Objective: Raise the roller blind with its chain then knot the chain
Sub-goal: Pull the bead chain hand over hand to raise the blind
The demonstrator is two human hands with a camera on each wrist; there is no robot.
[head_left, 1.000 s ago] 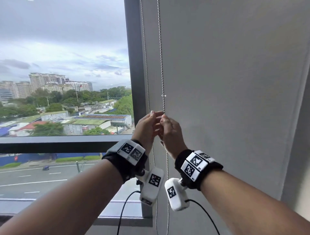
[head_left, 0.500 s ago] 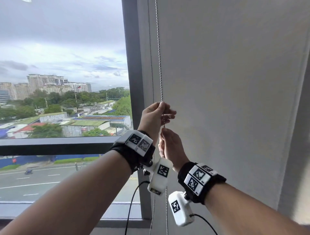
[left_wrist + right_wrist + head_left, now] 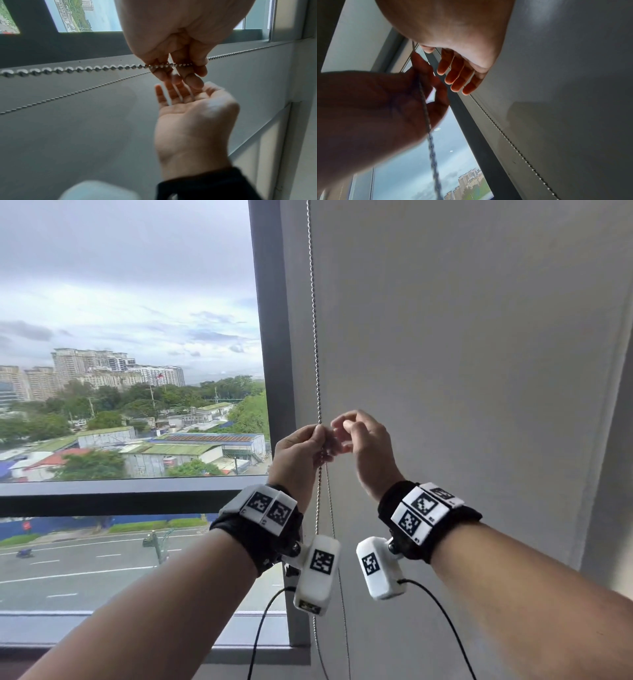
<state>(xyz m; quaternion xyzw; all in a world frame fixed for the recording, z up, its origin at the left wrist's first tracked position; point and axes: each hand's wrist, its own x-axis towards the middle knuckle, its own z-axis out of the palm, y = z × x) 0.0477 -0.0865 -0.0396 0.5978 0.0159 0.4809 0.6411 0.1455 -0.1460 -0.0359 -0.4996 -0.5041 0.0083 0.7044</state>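
Nearest to us, two bare forearms reach forward, each with a black wrist strap (image 3: 430, 520) carrying white marker blocks and a small white camera unit with a black cable.

Left hand (image 3: 298, 455): raised in front of the blind's left edge, fingers curled and pinching the bead chain (image 3: 314, 313). From the left wrist view we see the beads clamped between thumb and fingertips (image 3: 194, 81), the chain (image 3: 72, 69) running taut out of both sides of the pinch. A second, thinner run of chain passes behind it.

Right hand (image 3: 366, 440): just beside the left, nearly touching at the fingertips, fingers loosely bent and holding nothing. In the left wrist view we see its palm (image 3: 193, 108) turned up and empty; in the right wrist view its fingers (image 3: 458, 75) hang spread, clear of the chain (image 3: 429, 127).

Roller blind (image 3: 462, 371): grey fabric, hanging down past both hands, covering the pane on the right. Its chain hangs along the fabric's left edge, from the top of view down below the wrists.

Window frame (image 3: 270, 337): dark upright just left of the chain. Beyond the glass we see a road, low roofs, trees, tower blocks, cloudy sky.
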